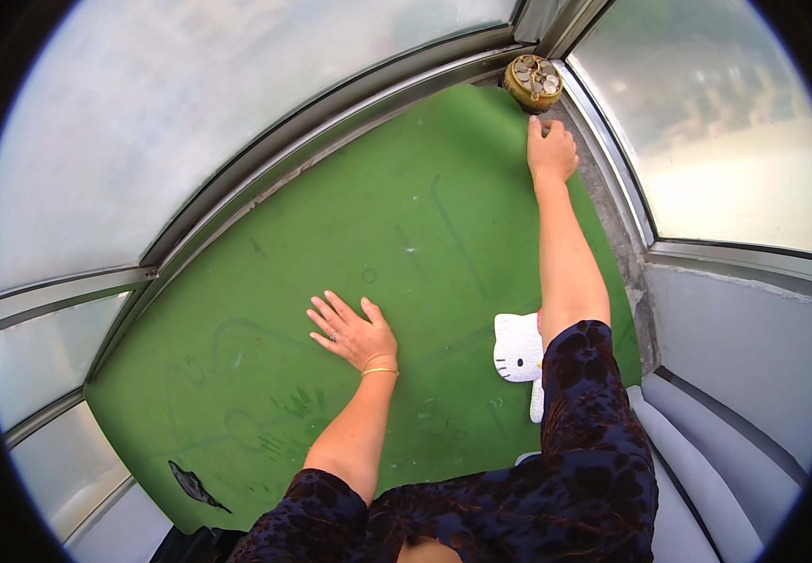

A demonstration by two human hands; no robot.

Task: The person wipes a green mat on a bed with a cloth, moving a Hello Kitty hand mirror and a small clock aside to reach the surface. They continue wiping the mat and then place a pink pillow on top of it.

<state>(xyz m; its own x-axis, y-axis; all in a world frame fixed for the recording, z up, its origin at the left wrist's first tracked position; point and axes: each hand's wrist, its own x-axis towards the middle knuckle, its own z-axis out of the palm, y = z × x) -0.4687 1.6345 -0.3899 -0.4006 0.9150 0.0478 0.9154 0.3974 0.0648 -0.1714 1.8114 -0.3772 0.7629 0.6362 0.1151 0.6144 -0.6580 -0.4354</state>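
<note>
A green mat (349,232) with faint drawn lines spreads before me. My left hand (355,333) lies palm down on it, fingers spread, with a ring and a thin bangle. At the far right corner, my right hand (553,149) pinches the mat's edge between thumb and fingers, and the sheet bulges up beside it. Just beyond those fingertips stands a gold-coloured pot (533,83) filled with coins. A white Hello Kitty plush (516,346) lies on the mat, partly covered by my right arm.
Framed glass panes (237,119) line the far left side, with another windowpane (715,141) on the right. Bare grey ledge (599,190) shows along the mat's right edge. A crumpled black item (195,485) lies near the lower left.
</note>
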